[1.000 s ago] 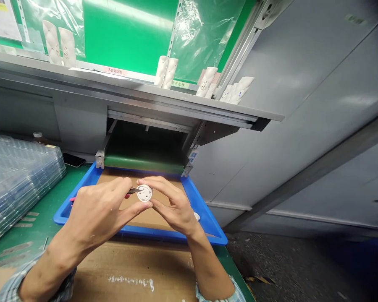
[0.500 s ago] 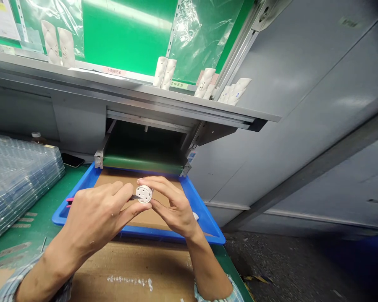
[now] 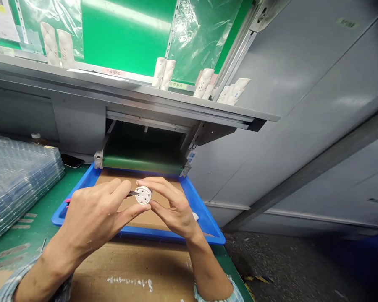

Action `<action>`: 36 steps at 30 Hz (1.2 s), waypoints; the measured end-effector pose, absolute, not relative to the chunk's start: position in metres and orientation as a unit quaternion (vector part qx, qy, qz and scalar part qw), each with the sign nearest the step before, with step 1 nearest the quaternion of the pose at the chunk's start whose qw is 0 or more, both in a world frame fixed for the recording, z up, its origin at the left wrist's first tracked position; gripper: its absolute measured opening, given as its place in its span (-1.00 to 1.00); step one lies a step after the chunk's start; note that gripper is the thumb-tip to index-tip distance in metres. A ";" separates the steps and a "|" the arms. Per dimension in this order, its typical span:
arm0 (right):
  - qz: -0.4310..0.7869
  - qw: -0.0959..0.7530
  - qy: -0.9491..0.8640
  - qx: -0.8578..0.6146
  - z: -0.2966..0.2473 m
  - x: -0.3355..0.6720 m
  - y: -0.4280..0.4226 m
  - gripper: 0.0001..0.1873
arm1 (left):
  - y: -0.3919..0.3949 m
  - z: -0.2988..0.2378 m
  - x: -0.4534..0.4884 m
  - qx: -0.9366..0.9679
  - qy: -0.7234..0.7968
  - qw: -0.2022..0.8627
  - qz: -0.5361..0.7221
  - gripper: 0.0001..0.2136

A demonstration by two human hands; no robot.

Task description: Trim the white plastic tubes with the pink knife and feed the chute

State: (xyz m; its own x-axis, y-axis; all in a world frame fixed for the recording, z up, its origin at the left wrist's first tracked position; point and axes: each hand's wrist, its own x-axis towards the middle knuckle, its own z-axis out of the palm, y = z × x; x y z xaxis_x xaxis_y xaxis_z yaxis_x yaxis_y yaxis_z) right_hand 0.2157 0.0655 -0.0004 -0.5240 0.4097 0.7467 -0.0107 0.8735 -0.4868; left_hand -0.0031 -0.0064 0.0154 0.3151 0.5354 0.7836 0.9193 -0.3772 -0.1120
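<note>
On the worktop (image 3: pixel 28 235) we have a stack of clear plastic trays (image 3: pixel 19 188) along the left edge, with a small bottle (image 3: pixel 35 138) and a phone (image 3: pixel 72 161) behind it. A cardboard-lined blue tray (image 3: pixel 173 235) sits at the back edge, a cardboard sheet (image 3: pixel 129 272) just in front. Above, the shelf (image 3: pixel 145 95) carries white moulded sleeves (image 3: pixel 159 73) in upright groups.

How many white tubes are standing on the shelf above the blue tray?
At least 8. Two white tubes stand at the left of the shelf, two in the middle, and four or more crowded at the right, where others may be hidden.
</note>
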 end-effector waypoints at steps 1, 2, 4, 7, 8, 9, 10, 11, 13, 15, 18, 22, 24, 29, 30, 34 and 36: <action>0.221 0.473 -0.844 -0.119 0.000 0.216 0.065 -0.56 | -0.007 0.016 -0.003 -0.758 -0.479 0.290 -0.334 -0.49; 0.220 0.473 -0.845 -0.120 -0.001 0.216 0.065 -0.56 | -0.007 0.017 -0.003 -0.758 -0.480 0.294 -0.331 -0.49; 0.217 0.472 -0.846 -0.123 -0.001 0.216 0.065 -0.56 | -0.008 0.017 -0.003 -0.758 -0.481 0.296 -0.327 -0.48; 0.216 0.473 -0.846 -0.120 -0.002 0.216 0.066 -0.55 | -0.009 0.017 -0.004 -0.760 -0.481 0.293 -0.325 -0.48; 0.216 0.474 -0.846 -0.118 -0.002 0.216 0.066 -0.54 | -0.009 0.017 -0.005 -0.761 -0.481 0.290 -0.325 -0.48; 0.215 0.475 -0.845 -0.116 -0.002 0.216 0.066 -0.54 | -0.008 0.017 -0.005 -0.763 -0.480 0.287 -0.324 -0.48; 0.215 0.475 -0.845 -0.116 -0.003 0.216 0.066 -0.54 | -0.008 0.016 -0.005 -0.765 -0.479 0.284 -0.325 -0.48; 0.215 0.475 -0.845 -0.118 -0.003 0.216 0.066 -0.54 | -0.008 0.016 -0.005 -0.766 -0.478 0.281 -0.325 -0.48; 0.215 0.475 -0.844 -0.122 -0.004 0.216 0.066 -0.55 | -0.007 0.015 -0.005 -0.769 -0.475 0.276 -0.327 -0.49; 0.215 0.477 -0.843 -0.123 -0.004 0.216 0.067 -0.56 | -0.007 0.014 -0.005 -0.773 -0.472 0.268 -0.329 -0.49; 0.213 0.482 -0.841 -0.121 -0.005 0.215 0.069 -0.57 | -0.006 0.015 -0.004 -0.779 -0.461 0.242 -0.351 -0.52; 0.207 0.500 -0.833 -0.118 -0.006 0.213 0.070 -0.61 | -0.007 0.018 -0.002 -0.786 -0.434 0.156 -0.411 -0.70; 0.217 0.507 -0.826 -0.115 -0.007 0.213 0.070 -0.61 | -0.007 0.018 -0.003 -0.796 -0.421 0.115 -0.420 -0.74; 0.279 0.479 -0.824 -0.113 -0.009 0.216 0.069 -0.54 | -0.008 0.017 -0.005 -0.811 -0.396 0.086 -0.422 -0.74; 0.273 0.481 -0.825 -0.115 -0.009 0.216 0.069 -0.53 | -0.008 0.017 -0.005 -0.809 -0.399 0.097 -0.420 -0.74; 0.212 0.499 -0.832 -0.115 -0.006 0.217 0.071 -0.58 | -0.007 0.014 -0.005 -0.780 -0.441 0.181 -0.406 -0.64; 0.198 0.503 -0.833 -0.114 -0.005 0.217 0.071 -0.61 | -0.006 0.013 -0.004 -0.773 -0.457 0.213 -0.386 -0.56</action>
State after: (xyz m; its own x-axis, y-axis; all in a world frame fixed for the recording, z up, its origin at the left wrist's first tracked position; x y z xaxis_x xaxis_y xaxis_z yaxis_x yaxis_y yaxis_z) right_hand 0.2167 0.0711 -0.0055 -0.4670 0.3893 0.7939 -0.0086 0.8958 -0.4443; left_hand -0.0044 -0.0058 0.0127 0.2848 0.5417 0.7908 0.8699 -0.4926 0.0241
